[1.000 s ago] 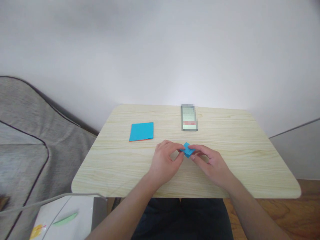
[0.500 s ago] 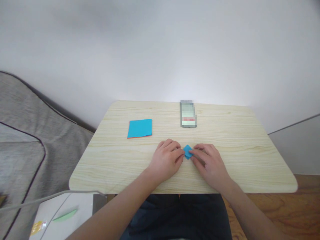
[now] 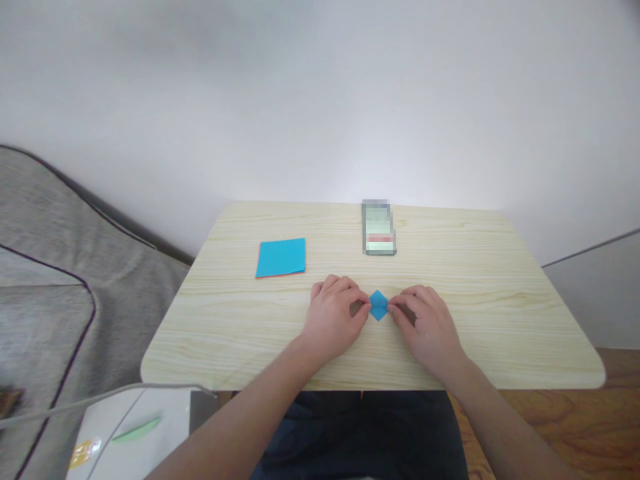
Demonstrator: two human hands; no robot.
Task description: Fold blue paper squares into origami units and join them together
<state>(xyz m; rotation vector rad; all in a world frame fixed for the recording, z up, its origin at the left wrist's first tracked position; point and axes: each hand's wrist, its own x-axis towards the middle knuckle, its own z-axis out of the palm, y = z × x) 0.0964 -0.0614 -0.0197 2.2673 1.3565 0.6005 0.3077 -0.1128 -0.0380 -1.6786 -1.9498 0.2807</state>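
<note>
A small folded piece of blue paper (image 3: 379,305) lies flat on the light wooden table (image 3: 500,313), shaped like a diamond. My left hand (image 3: 335,317) pinches its left corner with curled fingers. Its right corner is pinched by my right hand (image 3: 425,323), fingers also curled. Both hands rest on the tabletop near the front middle.
A stack of blue square sheets (image 3: 281,257) lies at the back left of the table. A phone (image 3: 379,228) lies at the back middle. Grey fabric (image 3: 55,267) is to the left, with a white object and a cable (image 3: 100,393) below it.
The folded paper was held slightly raised and tilted; it now lies flat on the table, with both hands pressing at its side corners.
</note>
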